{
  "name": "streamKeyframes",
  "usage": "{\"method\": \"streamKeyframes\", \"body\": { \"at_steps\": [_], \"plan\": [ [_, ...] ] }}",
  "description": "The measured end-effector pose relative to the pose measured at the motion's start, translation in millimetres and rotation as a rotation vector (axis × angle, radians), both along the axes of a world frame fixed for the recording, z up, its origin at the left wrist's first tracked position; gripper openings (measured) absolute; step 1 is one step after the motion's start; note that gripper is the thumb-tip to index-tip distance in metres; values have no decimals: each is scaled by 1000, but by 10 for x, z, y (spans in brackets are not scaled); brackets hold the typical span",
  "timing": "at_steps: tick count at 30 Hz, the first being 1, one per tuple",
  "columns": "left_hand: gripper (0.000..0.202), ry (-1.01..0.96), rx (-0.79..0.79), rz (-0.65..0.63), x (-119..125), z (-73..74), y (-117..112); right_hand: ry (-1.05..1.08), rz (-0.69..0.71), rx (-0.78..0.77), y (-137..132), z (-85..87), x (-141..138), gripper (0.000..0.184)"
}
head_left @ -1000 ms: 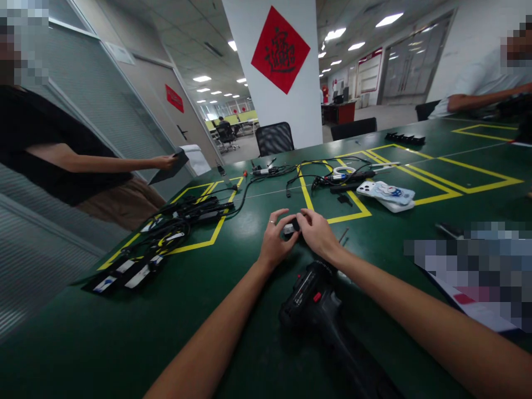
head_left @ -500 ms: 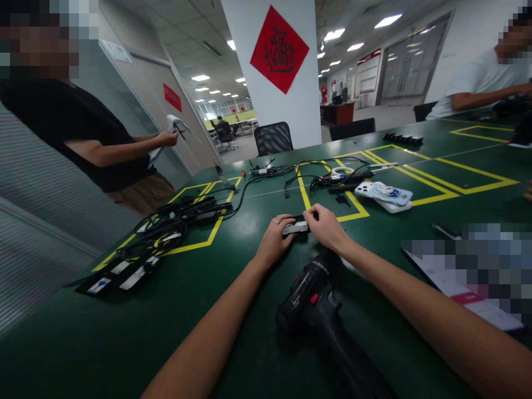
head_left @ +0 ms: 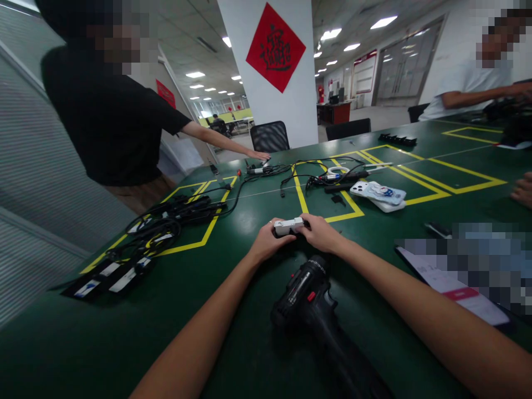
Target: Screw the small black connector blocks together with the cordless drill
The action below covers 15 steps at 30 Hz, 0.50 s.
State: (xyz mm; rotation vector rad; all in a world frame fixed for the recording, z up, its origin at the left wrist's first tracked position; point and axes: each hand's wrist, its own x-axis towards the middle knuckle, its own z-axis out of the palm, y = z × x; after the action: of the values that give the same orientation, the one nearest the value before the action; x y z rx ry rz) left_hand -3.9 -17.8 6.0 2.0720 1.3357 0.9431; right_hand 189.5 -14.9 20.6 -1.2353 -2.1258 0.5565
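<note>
Between my two hands is a small white and black block-shaped part [head_left: 288, 226], its white face toward me; its exact kind I cannot make out. My left hand [head_left: 268, 239] grips its left end, with the thumb along the lower edge. At the right end, the fingers of my right hand [head_left: 319, 233] are closed on it. A black cordless drill [head_left: 305, 302] with red buttons lies on the green table [head_left: 233, 343] just in front of my hands, chuck toward them. Neither hand touches the drill.
Black cables and adapters [head_left: 174, 219] are heaped on the left. Phones [head_left: 379, 195], more cables [head_left: 332, 178] and a black slotted strip [head_left: 398, 139] lie farther back. A tablet [head_left: 457, 288] is at right. One person [head_left: 112, 116] reaches over the far left edge; another [head_left: 469, 88] sits far right.
The part has been turned so its white face shows more, and my right fingers have shifted to its end. The person on the left has leaned in and stretched an arm to the table.
</note>
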Motion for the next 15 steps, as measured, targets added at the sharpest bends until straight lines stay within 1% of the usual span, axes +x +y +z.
{"method": "streamKeyframes", "body": {
  "at_steps": [2, 4, 6, 8, 10, 12, 14, 15],
  "plan": [
    [56, 3, -19, 20, -24, 18, 14, 53, -37, 24, 4, 10, 2, 23],
    [63, 41, -31, 32, -89, 71, 12, 109, -98, 49, 11, 12, 6, 24],
    [66, 135, -50, 20, -193, 162, -23, 149, -160, 66, 12, 2, 15, 26],
    [64, 274, -85, 9, -321, 277, -103, 163, -200, 71, 4, -15, 30, 26],
    [62, 413, -135, 44, -464, 404, -233, 148, -216, 68, -15, -31, 46, 25],
    [60, 523, -195, 136, -639, 535, -417, 112, -215, 63, -38, -41, 58, 26],
    [62, 602, -260, 251, -889, 656, -664, 68, -206, 62, -59, -42, 63, 26],
    [63, 630, -278, 300, -1056, 706, -812, 47, -199, 64, -67, -39, 64, 26]
  ]
}}
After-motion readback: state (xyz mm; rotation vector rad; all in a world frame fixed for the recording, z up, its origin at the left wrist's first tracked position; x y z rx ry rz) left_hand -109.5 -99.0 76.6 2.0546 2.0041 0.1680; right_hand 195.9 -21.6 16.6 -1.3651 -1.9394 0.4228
